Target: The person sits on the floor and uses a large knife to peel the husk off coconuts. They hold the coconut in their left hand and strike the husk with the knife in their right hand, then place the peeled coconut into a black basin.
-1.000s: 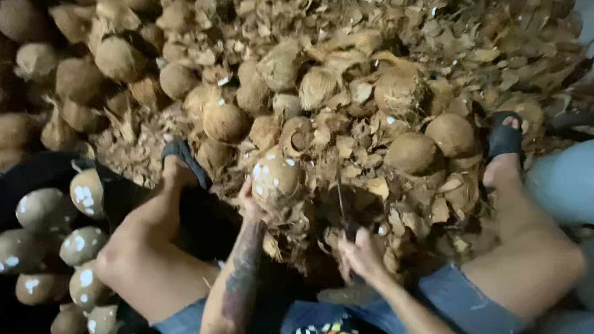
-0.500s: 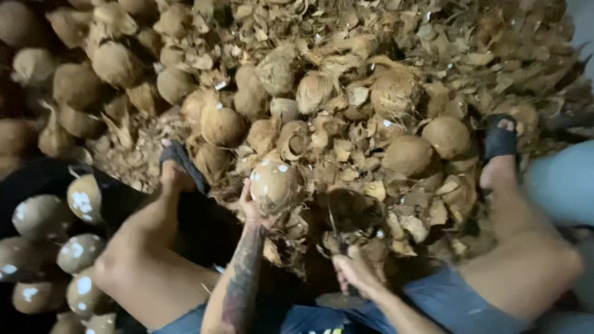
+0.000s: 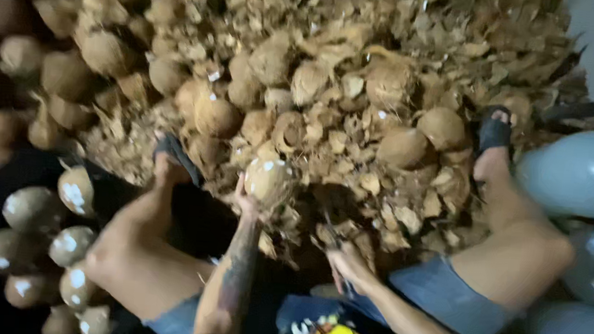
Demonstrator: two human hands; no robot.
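Coconut: a partly peeled coconut (image 3: pixel 269 180) sat just below the middle of the view, pale with brown patches, held up against the heap of husk.
Left hand: the left hand (image 3: pixel 244 200) gripped the coconut from its 8 o'clock side, fingers curled closed around the lower edge; the tattooed forearm ran down toward 6 o'clock.
Right hand: the right hand (image 3: pixel 347 265) lay at about 4 o'clock from the coconut, apart from it, fingers folded shut around a thin dark blade (image 3: pixel 332 234) that pointed up toward 11 o'clock; the picture was blurred there, so the tool's kind could not be told.
Husk heap: a broad husk pile (image 3: pixel 367 43) of brown chips filled the view from 10 to 2 o'clock, with whole brown nuts (image 3: pixel 402 147) lying in it.
Legs: the left foot (image 3: pixel 175 161), in a dark sandal, rested at 9 o'clock of the coconut on the heap's edge; the right foot (image 3: pixel 494 135), also in a dark sandal, was planted at 2 o'clock. Blue shorts (image 3: pixel 444 294) covered the thighs at 5 o'clock.
Peeled nuts: a cluster of peeled nuts (image 3: pixel 31 210), pale-spotted, lay on dark ground at 8 o'clock.
Drums: rounded grey drums (image 3: pixel 587 173) stood at 3 o'clock, beside the right leg.
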